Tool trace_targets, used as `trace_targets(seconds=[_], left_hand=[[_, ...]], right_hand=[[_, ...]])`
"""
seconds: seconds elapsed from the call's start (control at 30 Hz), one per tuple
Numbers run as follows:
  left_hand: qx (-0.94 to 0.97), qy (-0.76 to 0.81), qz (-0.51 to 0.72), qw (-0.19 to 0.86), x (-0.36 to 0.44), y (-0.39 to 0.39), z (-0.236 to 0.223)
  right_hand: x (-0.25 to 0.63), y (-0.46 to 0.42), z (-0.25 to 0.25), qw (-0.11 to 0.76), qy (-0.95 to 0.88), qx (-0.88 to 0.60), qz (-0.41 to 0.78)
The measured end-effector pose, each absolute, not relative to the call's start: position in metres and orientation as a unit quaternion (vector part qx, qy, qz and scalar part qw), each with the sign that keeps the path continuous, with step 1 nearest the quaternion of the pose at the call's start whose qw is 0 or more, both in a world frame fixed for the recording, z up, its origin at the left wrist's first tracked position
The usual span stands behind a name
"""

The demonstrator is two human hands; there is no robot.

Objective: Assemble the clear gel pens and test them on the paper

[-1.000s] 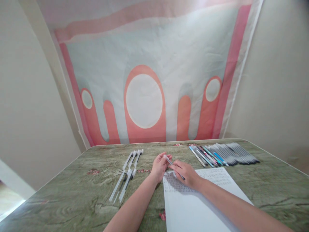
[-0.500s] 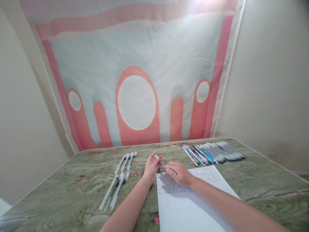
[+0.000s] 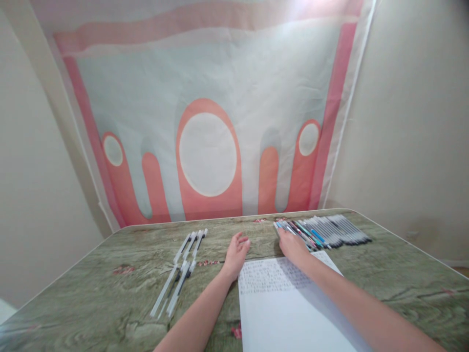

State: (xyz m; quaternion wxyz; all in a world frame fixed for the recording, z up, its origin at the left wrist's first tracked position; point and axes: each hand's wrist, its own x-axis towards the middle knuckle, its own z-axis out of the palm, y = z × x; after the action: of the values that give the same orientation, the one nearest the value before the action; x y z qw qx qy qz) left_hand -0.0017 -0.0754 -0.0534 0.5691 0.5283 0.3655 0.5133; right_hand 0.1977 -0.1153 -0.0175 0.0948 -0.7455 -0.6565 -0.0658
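My left hand (image 3: 236, 254) rests on the table, just left of the paper's top corner. Its fingers are loosely curled and apart, with nothing in them. Further right, my right hand (image 3: 293, 244) is at the left end of a row of pens (image 3: 311, 233). Its fingers are closed on a slim pen (image 3: 276, 229), whose tip end shows beyond them; the rest is hidden by the hand. A sheet of paper (image 3: 286, 313) with handwritten lines across its top part lies beneath my right forearm.
On the left, several clear pen caps and pen parts (image 3: 172, 291) lie in two groups on the wood-patterned table (image 3: 91, 293). Coloured pens and clear, dark-tipped ones (image 3: 344, 230) line the back right. A pink and white cloth (image 3: 208, 156) hangs behind the table.
My right hand has moved right and away from my left, carrying the pen to the row's left end. My left hand has let go of the pen and opened.
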Motion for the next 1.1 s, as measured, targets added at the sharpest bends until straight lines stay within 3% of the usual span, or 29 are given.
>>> trace_targets(seconds=[0.47, 0.73, 1.1], left_hand=[[0.522, 0.368, 0.506, 0.58, -0.002, -0.078, -0.05], [0.525, 0.366, 0.507, 0.578, -0.002, -0.078, -0.051], [0.522, 0.361, 0.503, 0.587, -0.001, -0.078, -0.051]], right_hand=[[0.203, -0.114, -0.025, 0.072, -0.642, -0.751, -0.139], [0.212, -0.107, -0.032, 0.157, -0.672, -0.703, -0.172], [0.244, -0.083, -0.056, 0.059, -0.609, -0.791, 0.005]])
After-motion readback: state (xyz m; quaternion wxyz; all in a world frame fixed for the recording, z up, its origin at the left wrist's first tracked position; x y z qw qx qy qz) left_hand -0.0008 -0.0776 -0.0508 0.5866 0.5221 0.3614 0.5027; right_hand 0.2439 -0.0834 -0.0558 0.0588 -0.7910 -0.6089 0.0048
